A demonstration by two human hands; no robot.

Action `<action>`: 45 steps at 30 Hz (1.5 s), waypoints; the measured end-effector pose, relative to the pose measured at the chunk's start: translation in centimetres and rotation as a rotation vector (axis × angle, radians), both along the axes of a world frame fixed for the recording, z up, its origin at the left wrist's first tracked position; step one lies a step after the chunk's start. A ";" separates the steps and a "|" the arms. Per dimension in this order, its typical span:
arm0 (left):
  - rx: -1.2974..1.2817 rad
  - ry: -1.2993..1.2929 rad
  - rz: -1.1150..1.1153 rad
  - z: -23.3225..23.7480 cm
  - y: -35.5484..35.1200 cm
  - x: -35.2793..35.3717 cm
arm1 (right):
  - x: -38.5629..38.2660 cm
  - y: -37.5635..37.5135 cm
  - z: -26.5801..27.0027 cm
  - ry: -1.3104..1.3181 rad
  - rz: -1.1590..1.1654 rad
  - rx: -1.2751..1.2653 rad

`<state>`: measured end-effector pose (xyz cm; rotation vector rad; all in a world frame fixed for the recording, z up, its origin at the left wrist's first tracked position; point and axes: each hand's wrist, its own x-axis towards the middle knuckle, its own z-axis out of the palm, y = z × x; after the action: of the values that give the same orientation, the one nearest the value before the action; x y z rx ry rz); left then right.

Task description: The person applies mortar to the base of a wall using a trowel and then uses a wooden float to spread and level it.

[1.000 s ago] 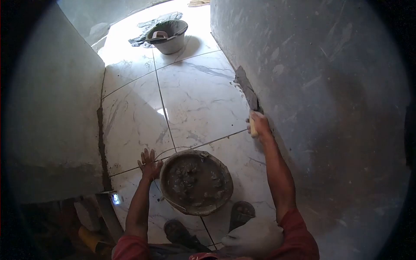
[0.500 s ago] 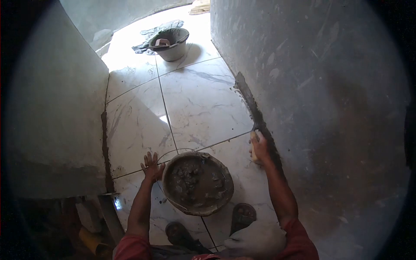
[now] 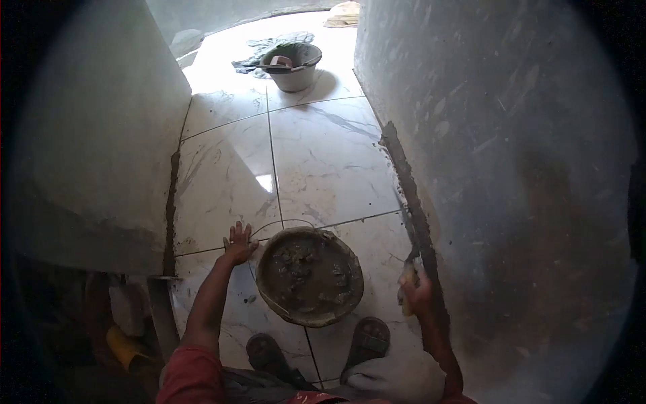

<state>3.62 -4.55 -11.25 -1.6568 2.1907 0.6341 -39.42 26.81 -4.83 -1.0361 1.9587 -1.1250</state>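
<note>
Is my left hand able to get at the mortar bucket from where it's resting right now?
Probably yes. The left hand lies open on the tile right beside the mortar bucket, with nothing between them. The right hand grips a trowel at the wall base.

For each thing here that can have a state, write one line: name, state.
Left hand: open, flat on floor.
Right hand: closed on trowel.
Near bucket: upright, partly filled with mortar.
Far bucket: upright, tool inside.
Wall-base joint: filled, dark.
</note>
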 end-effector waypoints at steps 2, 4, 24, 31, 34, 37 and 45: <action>0.112 0.009 -0.015 2.5 -0.1 -0.7 | 2.6 0.1 5.5 -0.240 0.074 0.043; 0.135 0.032 -0.065 2.8 -1.0 0.2 | 3.6 0.1 7.9 -0.481 0.146 0.083; 0.014 -0.002 -0.254 7.4 -1.7 3.4 | 2.4 4.0 13.1 0.317 0.141 0.044; -0.053 0.018 -0.121 6.6 -3.8 1.1 | 3.2 -4.9 13.9 0.388 0.117 0.163; -0.088 0.053 -0.068 5.6 -4.0 1.2 | 3.2 -7.6 14.3 0.436 0.087 0.233; -0.134 0.048 0.003 4.4 -5.0 1.3 | 2.4 -12.6 14.9 0.539 0.066 0.306; -0.211 0.092 0.168 1.4 -5.5 1.4 | -6.0 -31.8 15.6 1.097 0.227 0.353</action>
<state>5.05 -10.04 -9.83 -1.9716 2.2659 0.5470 -45.38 -4.95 10.77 -1.8183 2.5770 0.0207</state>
